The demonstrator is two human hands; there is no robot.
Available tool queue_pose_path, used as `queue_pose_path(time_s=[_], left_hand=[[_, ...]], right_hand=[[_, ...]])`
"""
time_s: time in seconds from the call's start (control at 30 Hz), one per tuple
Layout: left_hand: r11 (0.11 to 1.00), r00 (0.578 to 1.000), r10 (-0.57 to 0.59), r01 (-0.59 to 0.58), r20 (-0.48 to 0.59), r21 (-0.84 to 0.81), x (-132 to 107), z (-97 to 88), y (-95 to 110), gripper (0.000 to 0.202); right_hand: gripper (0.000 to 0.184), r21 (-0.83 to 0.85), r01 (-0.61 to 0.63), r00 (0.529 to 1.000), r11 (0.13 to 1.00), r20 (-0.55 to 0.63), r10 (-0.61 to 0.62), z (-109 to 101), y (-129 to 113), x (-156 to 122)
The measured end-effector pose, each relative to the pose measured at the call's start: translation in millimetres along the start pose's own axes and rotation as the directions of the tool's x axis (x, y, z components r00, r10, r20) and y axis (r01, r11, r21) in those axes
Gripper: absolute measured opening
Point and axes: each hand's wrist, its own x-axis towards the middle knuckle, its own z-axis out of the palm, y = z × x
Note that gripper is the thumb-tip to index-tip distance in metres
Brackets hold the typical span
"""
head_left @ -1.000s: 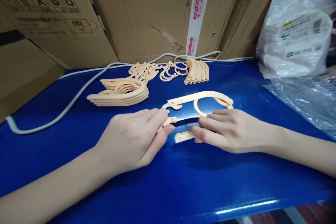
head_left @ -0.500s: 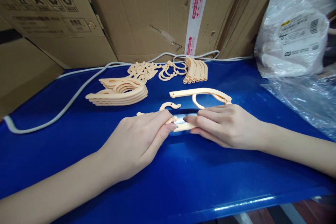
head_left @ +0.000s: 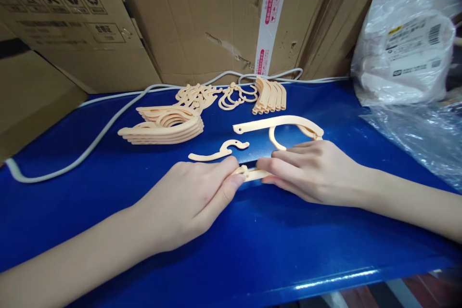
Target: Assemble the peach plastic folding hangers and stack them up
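My right hand [head_left: 314, 173] is closed around a cream plastic folding hanger [head_left: 279, 121]. One long arm of it with a hole at its tip and a curved hook part stick out beyond my fingers; a lower arm [head_left: 254, 174] points left from under them. Pinched in my left hand [head_left: 197, 197] is a small cream hanger part [head_left: 241, 170], mostly hidden by the fingers. Its end meets the tip of the lower arm; whether they are joined I cannot tell. Just beyond my left hand, a loose cream hook piece [head_left: 212, 156] lies flat on the blue table [head_left: 252, 250].
Stacked folded hangers [head_left: 162, 130] lie at the back left. Behind are piles of loose hook pieces [head_left: 197, 97] and curved arms [head_left: 270, 96]. A white cable [head_left: 119, 115] runs along cardboard boxes [head_left: 209, 19]. A plastic-wrapped roll [head_left: 407, 53] stands at the right.
My left hand has brought its small part right up to the tip of the lower arm. The hanger's upper arm has shifted slightly away and right. The loose hook piece is now fully uncovered.
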Motion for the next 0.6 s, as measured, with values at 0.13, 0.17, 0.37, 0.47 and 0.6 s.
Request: queue_pose_path(time_s=[0.13,0.17,0.37,0.47,0.6], left_hand=[[0.974,0.994,0.089,-0.075,-0.057,0.213,-2.2,9.6,-7.1,0.035],[0.958,0.991,0.110,-0.086,-0.076,0.273,-2.6,12.0,-8.7,0.037],[0.881,0.969,0.228,-0.162,-0.099,0.445,-0.3,10.5,-7.3,0.042],[0.856,0.960,0.258,-0.177,-0.105,0.487,1.8,5.5,-3.8,0.043],[0.777,0.944,0.311,-0.188,-0.107,0.600,3.0,3.1,-1.2,0.046]], right_hand=[[0.038,-0.003,-0.011,1.000,1.000,-0.001,0.011,0.4,-2.1,0.5],[0.039,-0.007,-0.014,1.000,1.000,-0.003,0.014,1.0,-2.7,0.4],[0.042,0.006,-0.026,1.000,1.000,-0.003,0.026,3.9,-3.8,-0.1],[0.043,0.022,-0.039,0.999,0.999,0.005,0.039,3.1,-3.5,0.4],[0.043,0.059,-0.048,0.999,0.997,0.018,0.047,1.4,-3.7,1.3]])
